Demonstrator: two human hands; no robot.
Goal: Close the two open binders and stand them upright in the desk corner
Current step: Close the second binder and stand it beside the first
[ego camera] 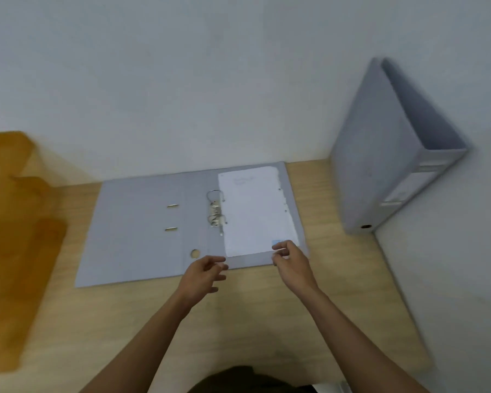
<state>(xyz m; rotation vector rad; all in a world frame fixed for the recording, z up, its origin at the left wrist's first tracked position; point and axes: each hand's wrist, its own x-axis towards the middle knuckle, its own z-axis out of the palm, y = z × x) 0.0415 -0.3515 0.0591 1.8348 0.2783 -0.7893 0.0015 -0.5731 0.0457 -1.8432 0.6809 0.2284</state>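
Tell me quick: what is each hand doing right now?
Left hand: open, fingers loosely curled, holding nothing, at the near edge of the open binder.
Right hand: pinching the near corner of the paper.

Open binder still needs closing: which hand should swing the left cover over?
Left, probably. The left hand hovers at the near edge of the open binder beside its empty left cover, fingers loose. The right hand sits at the paper stack's corner, farther from that cover.
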